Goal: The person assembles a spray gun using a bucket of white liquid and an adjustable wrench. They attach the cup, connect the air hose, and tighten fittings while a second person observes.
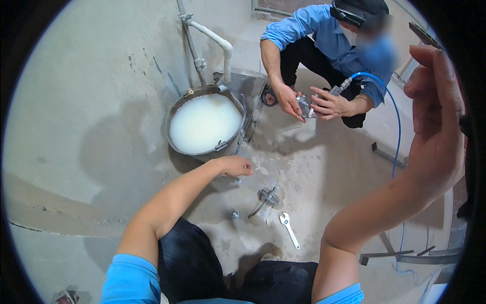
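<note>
My left hand [236, 165] hangs low beside the front of a dark-rimmed round tub [174, 145] of milky white liquid [206, 124]. Its fingers curl inward, and I see nothing in them. My right hand [436, 99] is raised close to the camera at the far right, with some fingers stretched upward and others bent; no object shows in it. On the floor between my legs and the tub lie an adjustable wrench [289, 231], a grey metal part with a rod across it [268, 197], and a small round metal piece [234, 214].
Across from me a person in a blue shirt [309, 28] squats, both hands on a metal fitting [306, 107] joined to a blue hose [399, 116]. A white pipe [223, 43] runs down the wall above the tub. Metal bars [405, 257] lie on the right.
</note>
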A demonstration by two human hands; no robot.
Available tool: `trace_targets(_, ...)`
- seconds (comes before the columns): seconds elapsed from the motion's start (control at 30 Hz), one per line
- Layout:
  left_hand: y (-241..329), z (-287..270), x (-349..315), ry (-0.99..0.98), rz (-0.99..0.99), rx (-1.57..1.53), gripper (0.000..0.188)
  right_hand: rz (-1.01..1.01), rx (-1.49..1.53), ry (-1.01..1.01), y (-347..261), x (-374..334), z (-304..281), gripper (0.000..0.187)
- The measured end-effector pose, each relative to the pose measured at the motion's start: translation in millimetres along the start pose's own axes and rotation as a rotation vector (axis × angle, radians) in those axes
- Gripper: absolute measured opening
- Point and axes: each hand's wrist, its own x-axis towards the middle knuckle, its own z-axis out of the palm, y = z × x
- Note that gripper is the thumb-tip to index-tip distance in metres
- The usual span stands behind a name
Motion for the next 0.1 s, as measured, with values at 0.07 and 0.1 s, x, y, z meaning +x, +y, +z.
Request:
trace_targets(0.07,-5.7,3.8,-2.7,0.016,0.018,0.042,0.051,0.002,0.049,-0.148,10.3,0.3,-16.1,0.043)
trace_targets(0.1,-8.7,4.1,-2.4,-0.038,-0.005,0.084,0.053,0.005,0.049,-0.151,15.2,-3.5,-19.4,0.043)
